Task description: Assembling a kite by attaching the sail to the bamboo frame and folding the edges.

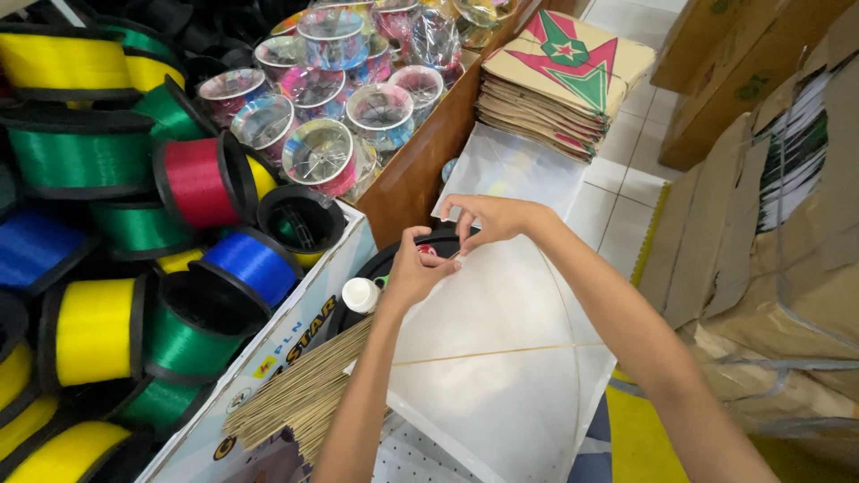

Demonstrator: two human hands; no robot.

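A white paper kite [501,358] with thin bamboo spars lies flat in front of me. My left hand [413,271] pinches at the kite's upper corner, fingers closed on the paper edge and spar tip. My right hand [488,217] hovers just above it with fingertips curled toward the same corner, touching the kite's top edge. Beside my left hand stands a small glue bottle with a white cap [361,294], resting on a round black tray [403,255].
A bundle of thin bamboo sticks [300,394] lies at lower left. A cardboard box [268,358] of coloured thread spools [201,183] fills the left. A stack of patterned kites [559,76] sits behind; torn cardboard boxes [769,233] stand right.
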